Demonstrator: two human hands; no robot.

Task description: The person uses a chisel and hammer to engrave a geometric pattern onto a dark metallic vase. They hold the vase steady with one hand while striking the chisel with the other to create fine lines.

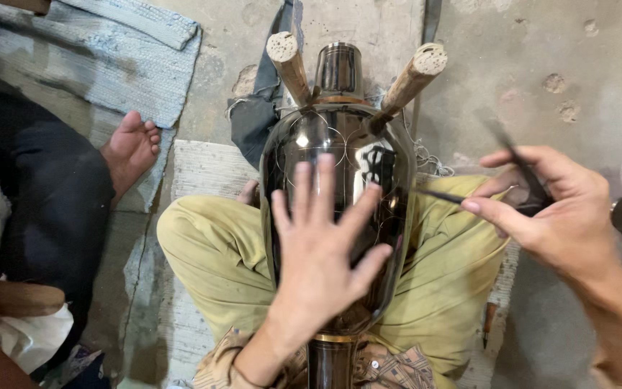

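On a concrete floor (512,65), seated cross-legged in olive trousers (210,259): I steady a dark, polished metal vase (340,137) that lies lengthwise across my lap, neck pointing away from me. My left hand (322,245) rests flat on the vase's belly, fingers spread wide, palm down, gripping nothing, just pressing on the shiny surface. My right hand (548,209) is off to the vase's right side, clenched around a thin dark pointed tool (440,195); thumb & forefinger pinch it, and its tip sits at or just beside the vase's right flank, can't tell if it touches. A second dark sliver blurs upward from the same hand, too smeared to identify.

Fine scratched lines, curved petal-like arcs, show on the vase's shoulder. Two wooden pegs (289,65) angle out in a V at the vase's far end, either side of its short cylindrical neck, w/ cut ends facing the camera. A brass-coloured band rings the base near my waist.

Under me: a pale woven mat (203,169). At left, a 2nd person's bare foot (132,148) & dark-clothed leg rest on a grey-blue rug (124,43), well apart from my hands. A grey cloth (253,122) lies bunched on the floor beside the vase's left shoulder.
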